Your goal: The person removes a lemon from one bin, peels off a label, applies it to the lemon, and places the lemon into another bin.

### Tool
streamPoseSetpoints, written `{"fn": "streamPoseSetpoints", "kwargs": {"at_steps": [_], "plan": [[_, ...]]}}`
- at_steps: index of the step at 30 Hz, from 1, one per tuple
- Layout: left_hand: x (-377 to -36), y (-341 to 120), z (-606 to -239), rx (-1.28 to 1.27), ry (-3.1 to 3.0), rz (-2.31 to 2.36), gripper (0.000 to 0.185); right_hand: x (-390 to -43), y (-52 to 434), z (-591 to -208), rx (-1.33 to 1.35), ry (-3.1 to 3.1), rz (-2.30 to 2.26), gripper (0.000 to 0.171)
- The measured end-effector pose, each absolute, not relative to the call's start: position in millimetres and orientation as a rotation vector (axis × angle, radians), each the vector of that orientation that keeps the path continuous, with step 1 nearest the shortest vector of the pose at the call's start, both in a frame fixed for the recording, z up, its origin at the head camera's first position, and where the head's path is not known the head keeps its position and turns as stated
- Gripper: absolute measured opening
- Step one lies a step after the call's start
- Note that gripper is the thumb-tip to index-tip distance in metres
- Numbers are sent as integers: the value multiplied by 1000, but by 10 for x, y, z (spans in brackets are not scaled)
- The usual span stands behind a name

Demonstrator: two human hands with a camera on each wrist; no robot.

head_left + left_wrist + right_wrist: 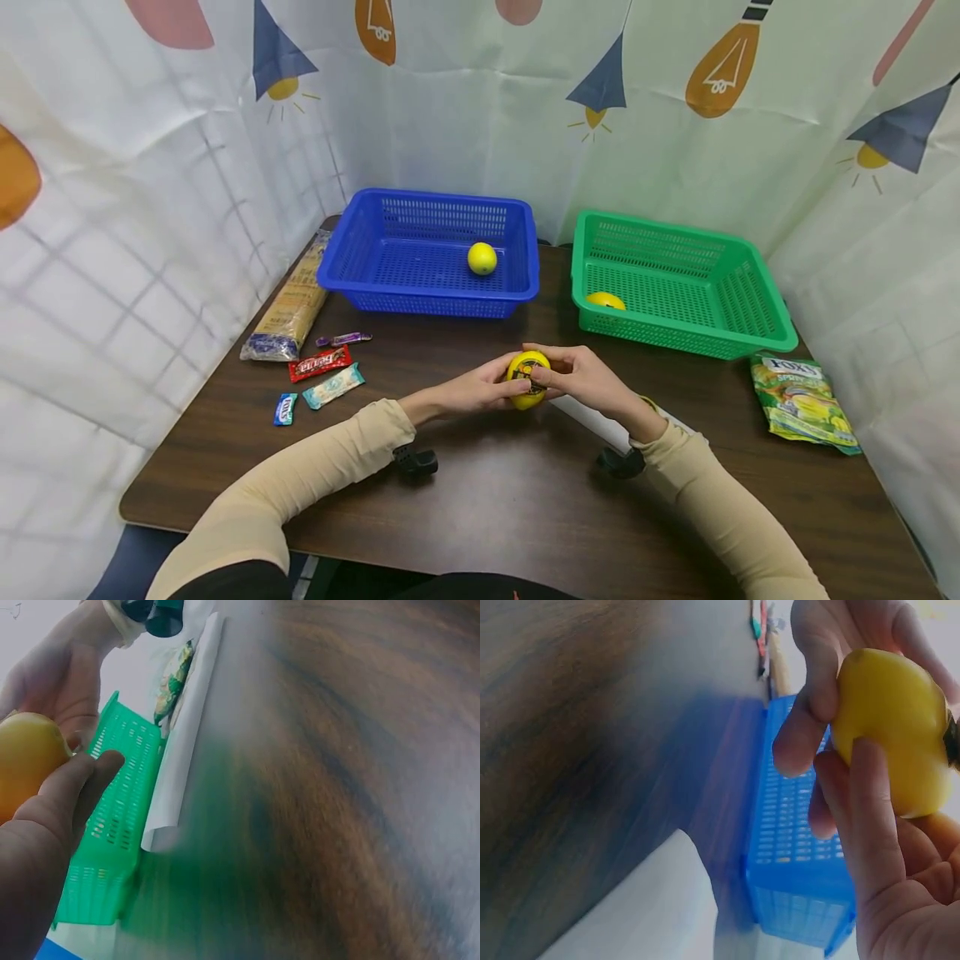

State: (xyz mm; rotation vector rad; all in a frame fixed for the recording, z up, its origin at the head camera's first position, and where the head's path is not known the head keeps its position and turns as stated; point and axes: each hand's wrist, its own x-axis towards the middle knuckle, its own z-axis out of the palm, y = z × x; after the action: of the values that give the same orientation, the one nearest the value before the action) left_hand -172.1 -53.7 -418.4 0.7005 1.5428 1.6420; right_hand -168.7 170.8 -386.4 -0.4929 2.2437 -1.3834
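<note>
Both hands hold a smooth yellow fruit (528, 367) with a black printed label on its upper face, out over the middle of the table. My left hand (480, 385) grips its left side, the thumb lying across the front. From the right, my right hand (581, 377) has its thumb on the label and its fingers around the far side. In the right wrist view the fruit (892, 720) looks rounded and slightly elongated, with fingers of both hands against it. The left wrist view catches only part of the fruit (30, 757) at its edge.
Behind stand a blue basket (431, 304) with a yellow-green fruit (482, 258) and a green basket (690, 337) with a yellow item (605, 300). Left are wrapped bars (321, 364) and a long packet (288, 304); right, a Fox's bag (802, 400). White rolled paper (592, 419) lies under the right forearm.
</note>
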Motion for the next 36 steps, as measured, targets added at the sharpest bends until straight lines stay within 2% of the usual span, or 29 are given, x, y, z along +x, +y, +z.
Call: {"fn": "streamPoseSetpoints", "kwargs": {"at_steps": [9,17,22,28,36], "plan": [[-1763,-554,-4213,724,1427,1655,56,-1699,1763,-3875,-507,2186,-1424,58],[-1731,-464,-4131,517,1373,1758,51,-1631,1669,-3888,-576,2394,-1338,57],[-1714,-407,-4136,486,1470,1800,48,-1577,1585,-3888,-646,2599,-1171,66],[-1698,-375,-4142,480,1516,1836,46,-1569,1565,-3908,-726,2665,-1166,79],[-1651,-357,-4137,437,1519,1839,32,-1571,1636,-3946,-884,2596,-1223,88]]}}
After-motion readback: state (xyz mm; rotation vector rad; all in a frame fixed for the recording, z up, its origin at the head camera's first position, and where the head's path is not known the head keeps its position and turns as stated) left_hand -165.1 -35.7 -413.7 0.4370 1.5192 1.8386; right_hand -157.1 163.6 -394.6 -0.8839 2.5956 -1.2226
